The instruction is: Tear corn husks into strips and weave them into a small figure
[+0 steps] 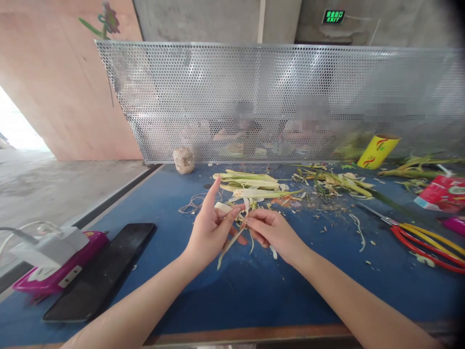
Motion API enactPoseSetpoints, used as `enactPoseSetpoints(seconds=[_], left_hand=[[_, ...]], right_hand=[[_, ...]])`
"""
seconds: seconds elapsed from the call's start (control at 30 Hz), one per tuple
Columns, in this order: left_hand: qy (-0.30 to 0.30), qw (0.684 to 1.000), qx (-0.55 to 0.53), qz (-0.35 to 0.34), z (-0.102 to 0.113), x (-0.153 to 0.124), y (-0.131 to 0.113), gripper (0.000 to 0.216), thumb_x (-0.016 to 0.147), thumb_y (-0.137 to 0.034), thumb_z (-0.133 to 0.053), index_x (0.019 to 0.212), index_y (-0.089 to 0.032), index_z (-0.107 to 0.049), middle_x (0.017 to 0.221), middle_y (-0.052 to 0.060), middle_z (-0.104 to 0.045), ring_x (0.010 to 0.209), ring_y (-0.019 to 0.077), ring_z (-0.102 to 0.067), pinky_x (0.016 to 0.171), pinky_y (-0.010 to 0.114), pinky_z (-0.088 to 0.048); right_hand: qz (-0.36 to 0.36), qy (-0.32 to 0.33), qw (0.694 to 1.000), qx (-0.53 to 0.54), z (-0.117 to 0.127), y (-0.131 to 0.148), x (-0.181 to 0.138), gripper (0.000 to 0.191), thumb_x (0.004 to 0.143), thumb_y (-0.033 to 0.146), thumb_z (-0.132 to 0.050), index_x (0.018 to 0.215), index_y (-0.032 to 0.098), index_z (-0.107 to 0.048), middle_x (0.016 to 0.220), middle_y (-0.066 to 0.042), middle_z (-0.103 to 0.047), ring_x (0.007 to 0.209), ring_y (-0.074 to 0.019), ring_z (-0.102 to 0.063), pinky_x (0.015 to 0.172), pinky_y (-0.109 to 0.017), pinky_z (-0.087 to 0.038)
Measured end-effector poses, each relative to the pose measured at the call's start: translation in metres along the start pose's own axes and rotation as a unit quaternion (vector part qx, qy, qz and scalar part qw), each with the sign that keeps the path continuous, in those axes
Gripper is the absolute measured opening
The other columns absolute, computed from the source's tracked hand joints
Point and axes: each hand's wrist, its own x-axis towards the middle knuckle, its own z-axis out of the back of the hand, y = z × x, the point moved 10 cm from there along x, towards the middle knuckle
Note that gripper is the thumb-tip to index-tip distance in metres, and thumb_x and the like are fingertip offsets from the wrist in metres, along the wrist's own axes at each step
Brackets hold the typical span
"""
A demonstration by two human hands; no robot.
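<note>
In the middle of the head view, a small knot of pale husk strips [229, 249] is between my hands, its loose ends hanging down. My left hand [214, 220] pinches it between thumb and curled fingers, with one finger pointing up. From the other side, my right hand [274, 230] closes thumb and fingertips on the same strips, close to my left hand. The part between the fingertips is small and partly hidden. Just beyond lies a pile of flat, pale green husk leaves [254, 183]. A thin coil of string [192, 203] lies left of the pile.
Scissors [417, 232] with red and yellow handles lie at right, near a red drink carton [441, 194]. A yellow roll [378, 152] and husk scraps [337, 182] sit farther back. A phone [105, 271] and purple power strip [69, 271] lie left. A perforated metal screen [218, 92] borders the blue table.
</note>
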Motion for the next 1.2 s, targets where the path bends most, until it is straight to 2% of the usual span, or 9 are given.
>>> enactPoseSetpoints(seconds=[0.13,0.23,0.37,0.57,0.8,1.0,1.2], left_hand=[[0.023,0.999,-0.029,0.012,-0.003,0.002,0.010,0.084,0.078,-0.029,-0.055,0.137,-0.034,0.006,0.096,0.011,-0.065,0.049,0.0164,-0.064,0.028,0.017,-0.042],[0.057,0.996,-0.057,0.029,-0.011,0.002,0.016,0.083,0.080,-0.029,-0.053,0.136,-0.034,0.008,0.102,0.012,-0.062,0.053,0.0159,-0.064,0.030,0.019,-0.045],[0.095,0.991,-0.089,0.020,-0.019,0.000,0.012,0.094,0.073,-0.021,-0.061,0.135,-0.039,0.008,0.113,0.013,-0.056,0.057,0.0171,-0.065,0.033,0.020,-0.047],[0.115,0.986,-0.118,0.036,-0.022,-0.001,0.011,0.102,0.068,-0.012,-0.065,0.134,-0.042,0.007,0.126,0.016,-0.046,0.054,0.0172,-0.066,0.032,0.019,-0.044],[0.091,0.984,-0.137,0.076,-0.018,0.003,0.024,0.109,0.063,-0.009,-0.069,0.135,-0.037,0.007,0.122,0.017,-0.050,0.055,0.0170,-0.066,0.043,0.022,-0.050],[0.156,0.973,-0.149,0.082,-0.031,-0.002,0.021,0.112,0.066,-0.007,-0.066,0.131,-0.042,0.018,0.126,0.016,-0.048,0.055,0.0170,-0.066,0.040,0.023,-0.049],[0.117,0.979,-0.152,0.076,-0.023,0.001,0.025,0.110,0.064,-0.006,-0.066,0.135,-0.034,0.013,0.113,0.014,-0.059,0.058,0.0170,-0.066,0.042,0.022,-0.049]], right_hand=[[-0.028,0.019,0.999,0.017,-0.003,-0.005,0.000,0.025,0.080,0.040,-0.050,0.069,0.018,-0.052,0.039,0.009,-0.039,0.031,-0.0033,-0.026,0.032,-0.016,-0.019],[-0.019,0.017,0.999,0.021,0.000,-0.003,0.001,0.027,0.079,0.044,-0.051,0.073,0.018,-0.054,0.040,0.009,-0.038,0.031,-0.0031,-0.024,0.032,-0.016,-0.018],[-0.007,0.015,1.000,0.019,0.002,-0.003,0.002,0.024,0.075,0.042,-0.058,0.074,0.017,-0.057,0.040,0.009,-0.037,0.032,-0.0031,-0.027,0.033,-0.016,-0.019],[0.008,0.010,1.000,-0.003,0.006,0.000,0.002,0.023,0.078,0.040,-0.055,0.077,0.018,-0.060,0.041,0.009,-0.037,0.034,-0.0034,-0.028,0.034,-0.016,-0.020],[0.044,0.008,0.996,-0.071,0.006,0.011,0.001,0.020,0.079,0.034,-0.054,0.070,0.017,-0.057,0.045,0.007,-0.041,0.040,-0.0046,-0.036,0.039,-0.017,-0.026],[0.029,-0.007,0.999,-0.023,0.006,0.006,0.002,0.022,0.077,0.038,-0.055,0.069,0.017,-0.054,0.043,0.009,-0.037,0.036,-0.0038,-0.030,0.036,-0.017,-0.023],[-0.012,0.012,0.999,0.041,0.001,-0.002,0.002,0.034,0.080,0.049,-0.046,0.077,0.017,-0.057,0.045,0.006,-0.043,0.036,-0.0052,-0.034,0.035,-0.018,-0.017]])
